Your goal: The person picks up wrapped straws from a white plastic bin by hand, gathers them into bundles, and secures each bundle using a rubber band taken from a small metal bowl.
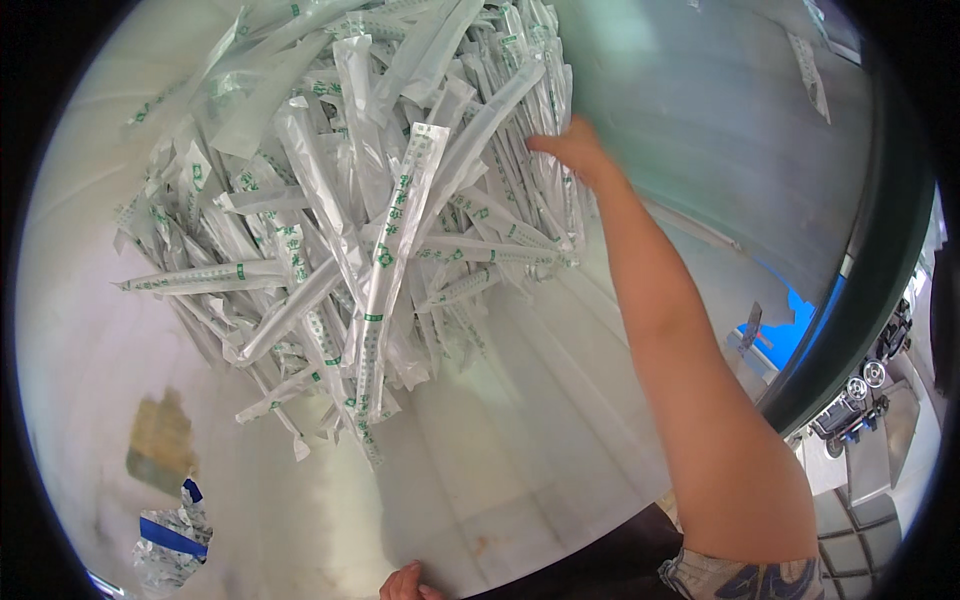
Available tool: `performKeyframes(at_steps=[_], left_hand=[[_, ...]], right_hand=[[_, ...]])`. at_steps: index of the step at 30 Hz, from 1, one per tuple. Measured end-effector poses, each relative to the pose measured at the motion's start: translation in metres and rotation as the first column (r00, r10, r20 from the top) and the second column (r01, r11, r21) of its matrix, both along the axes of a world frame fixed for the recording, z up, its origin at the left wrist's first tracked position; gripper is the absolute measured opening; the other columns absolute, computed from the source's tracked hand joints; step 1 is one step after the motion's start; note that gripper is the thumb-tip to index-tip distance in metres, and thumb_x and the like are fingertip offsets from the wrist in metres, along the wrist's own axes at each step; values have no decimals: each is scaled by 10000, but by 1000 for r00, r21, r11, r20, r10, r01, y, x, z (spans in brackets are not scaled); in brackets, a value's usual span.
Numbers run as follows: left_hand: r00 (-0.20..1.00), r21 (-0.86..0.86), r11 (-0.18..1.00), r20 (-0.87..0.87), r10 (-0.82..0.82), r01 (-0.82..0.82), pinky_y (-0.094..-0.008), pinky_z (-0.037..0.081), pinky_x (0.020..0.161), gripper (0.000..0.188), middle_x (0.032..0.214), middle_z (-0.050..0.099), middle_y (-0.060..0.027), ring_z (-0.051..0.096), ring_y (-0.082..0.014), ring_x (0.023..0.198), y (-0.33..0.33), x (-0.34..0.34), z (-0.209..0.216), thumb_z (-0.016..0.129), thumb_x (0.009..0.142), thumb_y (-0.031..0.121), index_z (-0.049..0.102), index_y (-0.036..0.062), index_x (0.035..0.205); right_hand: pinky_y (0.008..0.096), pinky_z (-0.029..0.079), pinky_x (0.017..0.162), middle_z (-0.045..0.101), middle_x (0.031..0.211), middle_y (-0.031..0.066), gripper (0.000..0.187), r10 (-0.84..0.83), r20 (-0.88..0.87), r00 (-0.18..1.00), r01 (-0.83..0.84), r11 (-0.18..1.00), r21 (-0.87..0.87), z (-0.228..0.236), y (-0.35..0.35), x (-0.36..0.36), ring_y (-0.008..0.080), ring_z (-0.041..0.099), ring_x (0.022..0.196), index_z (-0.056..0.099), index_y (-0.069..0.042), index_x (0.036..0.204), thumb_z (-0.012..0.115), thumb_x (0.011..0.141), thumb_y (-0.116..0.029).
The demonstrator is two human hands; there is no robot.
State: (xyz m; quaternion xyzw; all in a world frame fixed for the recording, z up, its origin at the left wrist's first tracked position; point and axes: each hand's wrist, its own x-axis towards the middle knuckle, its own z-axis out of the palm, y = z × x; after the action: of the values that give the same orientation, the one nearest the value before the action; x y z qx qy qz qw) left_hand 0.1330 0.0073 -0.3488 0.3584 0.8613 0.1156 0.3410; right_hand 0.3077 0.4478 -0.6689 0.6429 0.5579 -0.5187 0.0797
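Note:
A large heap of wrapped chopsticks (395,235), long slim pairs in clear-white sleeves with green print, lies criss-cross over the upper part of the pale work surface. Along the right side of the heap, many stand closely side by side. My right hand (575,152) reaches to that side, its thumb laid across the sleeves and its fingers, partly hidden, closed around the edge of the stack. Only the curled fingers of my left hand (408,583) show at the lower edge, near the front of the surface, with nothing seen in them.
A pale surface (520,420) curves up into walls around the heap. At its right runs a dark rim (870,270), with a bright blue patch (790,330) beside it. Torn printed wrapping with a blue strip (170,538) is at lower left, below a brownish patch (162,440). Metal machine parts (850,410) stand beyond the rim.

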Motion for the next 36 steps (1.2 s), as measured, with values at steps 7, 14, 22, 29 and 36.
performKeyframes(at_steps=[7, 14, 22, 29, 36], left_hand=[[999, 65, 998, -38, 1, 1, -379, 467, 636, 213, 787, 599, -150, 569, -305, 683, 0, -1, -5, 434, 841, 135, 581, -11, 892], [995, 151, 988, -92, 27, -13, -356, 450, 565, 166, 716, 576, -115, 561, -298, 642, -12, 7, -10, 454, 708, 76, 572, 13, 807], [993, 119, 992, -103, 62, -49, -351, 434, 570, 131, 743, 581, -79, 553, -264, 676, -12, 7, 5, 524, 688, 111, 566, 64, 802], [808, -94, 907, 426, 408, -410, -376, 461, 734, 447, 885, 605, -123, 578, -264, 868, 5, -10, 12, 678, 708, 334, 537, 27, 1000], [-265, -160, 742, 964, -25, -652, -356, 403, 896, 753, 1157, 505, -153, 493, -250, 1054, 131, -13, 98, 746, 646, 257, 375, -47, 1227]], right_hand=[[357, 437, 828, 565, 1050, 153, 730, 138, 302, 943, -215, 946, 241, 24, -4, -12, 267, 559, 959, 397, 12, 1161, 766, 593, -260], [356, 452, 819, 559, 1088, 154, 770, 312, 827, 468, -510, 860, -36, 98, -8, -81, 253, 559, 997, 413, 23, 1158, 753, 582, -358], [369, 471, 788, 576, 1062, 165, 623, 335, 602, 725, -296, 940, -167, 202, -8, -76, 269, 576, 943, 579, 26, 1032, 772, 531, -290], [351, 479, 716, 601, 951, 155, 564, 129, 225, 966, -84, 976, -200, 389, -90, -75, 226, 587, 844, 547, 82, 1018, 766, 571, -183], [366, 456, 771, 556, 1033, 165, 751, 442, -92, 892, -430, 894, 130, 518, -214, -85, 273, 572, 898, 349, 10, 1236, 731, 626, -203]])
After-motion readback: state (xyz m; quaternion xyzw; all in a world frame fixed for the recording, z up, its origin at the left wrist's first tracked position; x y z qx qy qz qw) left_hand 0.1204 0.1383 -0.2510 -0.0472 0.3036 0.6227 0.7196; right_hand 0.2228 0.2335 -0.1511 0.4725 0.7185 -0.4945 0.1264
